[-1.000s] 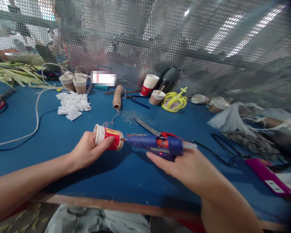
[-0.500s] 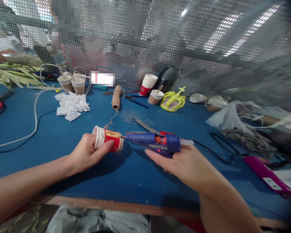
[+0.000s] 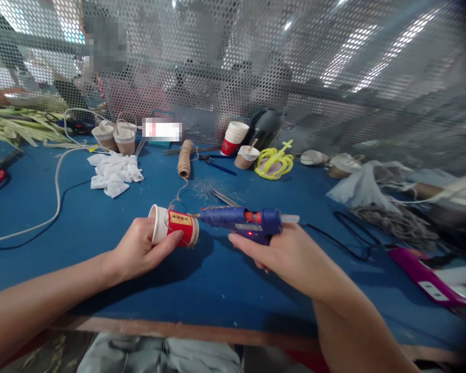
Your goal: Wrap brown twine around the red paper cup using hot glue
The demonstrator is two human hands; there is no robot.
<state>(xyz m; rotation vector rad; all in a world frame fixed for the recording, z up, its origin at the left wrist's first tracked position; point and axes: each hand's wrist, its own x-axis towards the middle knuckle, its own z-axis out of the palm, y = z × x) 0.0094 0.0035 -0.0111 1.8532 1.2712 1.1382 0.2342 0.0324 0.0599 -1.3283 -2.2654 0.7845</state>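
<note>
My left hand (image 3: 145,248) is closed around a white and red paper cup (image 3: 179,223), tipped on its side with the mouth facing left. Twine wraps the cup's base end, and a strand runs from it to a roll of twine (image 3: 185,158) further back. My right hand (image 3: 279,251) grips a blue hot glue gun (image 3: 233,218) with a lit red light and a clear glue stick out its back. Its nozzle is at the upper edge of the cup's base; whether it touches I cannot tell. Scissors (image 3: 225,198) lie behind the gun, partly hidden by it.
White gloves (image 3: 116,171) lie left of the twine. Twine-wrapped cups (image 3: 124,140), stacked paper cups (image 3: 234,139), pliers (image 3: 219,163) and a yellow crown (image 3: 274,163) stand or lie along the back. At right are a purple power strip (image 3: 431,277) and a black cord (image 3: 341,241).
The glue gun has shifted slightly up and left along the cup's base, now covering the scissors' red handles. My left hand still holds the cup, which is turned slightly.
</note>
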